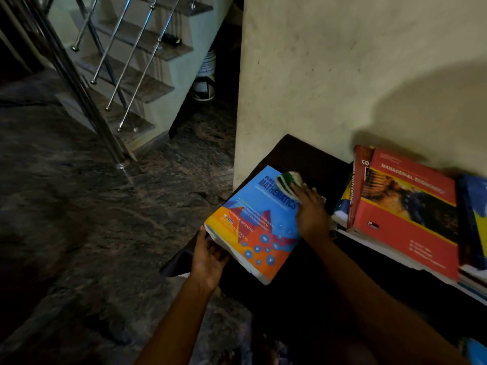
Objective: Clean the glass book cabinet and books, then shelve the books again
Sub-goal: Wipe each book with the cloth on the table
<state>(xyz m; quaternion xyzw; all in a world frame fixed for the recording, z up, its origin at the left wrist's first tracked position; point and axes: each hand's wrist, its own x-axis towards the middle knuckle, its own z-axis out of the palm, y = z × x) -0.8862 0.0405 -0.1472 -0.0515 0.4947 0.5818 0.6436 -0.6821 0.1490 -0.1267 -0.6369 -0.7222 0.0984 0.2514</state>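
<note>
Two hands on the mathematics book [258, 227], which lies over the dark counter [303, 154]: left hand [208, 256] grips its near corner, while right hand [311, 217] presses a cloth [288, 181] flat at the far end of its long axis.

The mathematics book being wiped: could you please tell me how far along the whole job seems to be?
Done: books are out, stacked by the wall, like the red economics book. In hand: the left hand holds the mathematics book while the right hand presses a cloth on its cover. Left: shelving; no cabinet is in view.
</note>
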